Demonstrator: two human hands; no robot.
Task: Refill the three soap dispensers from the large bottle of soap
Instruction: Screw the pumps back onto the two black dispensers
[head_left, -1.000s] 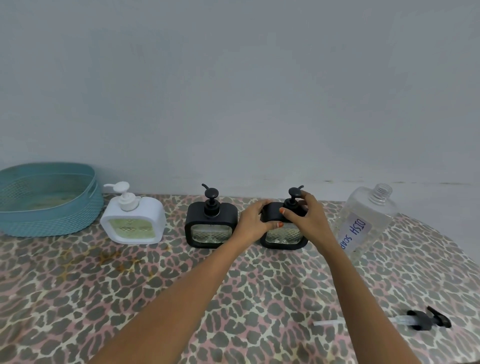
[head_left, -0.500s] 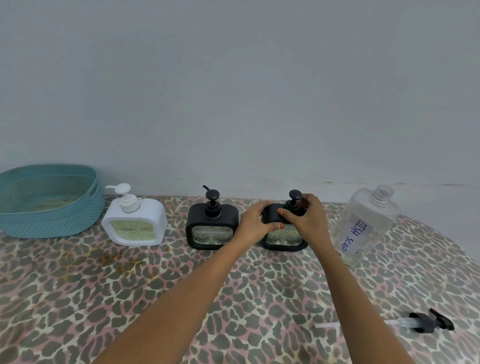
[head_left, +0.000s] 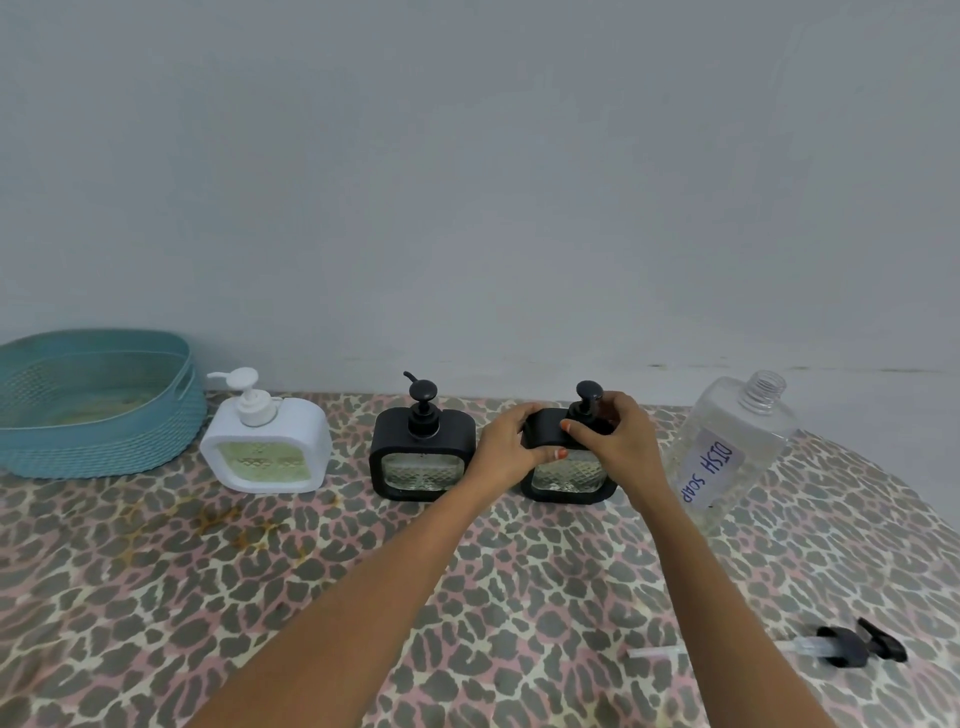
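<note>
Three square soap dispensers stand in a row near the wall: a white dispenser (head_left: 267, 451) on the left, a black dispenser (head_left: 422, 453) in the middle and a second black dispenser (head_left: 569, 477) on the right. My left hand (head_left: 506, 447) grips the right dispenser's upper left corner. My right hand (head_left: 615, 439) is wrapped around its black pump head (head_left: 588, 396). To their right stands the large clear bottle (head_left: 730, 451), uncapped, with a "DISH SOAP" label. Its black pump cap (head_left: 852, 644) lies on the table at the front right.
A teal woven basket (head_left: 98, 410) sits at the far left against the wall. A leopard-print cloth (head_left: 260, 597) covers the table, whose edge curves away at the right. The grey wall rises right behind the dispensers.
My right hand has turned on the pump head of the right black dispenser; the spout no longer shows to the left. My left hand keeps hold of the body.
</note>
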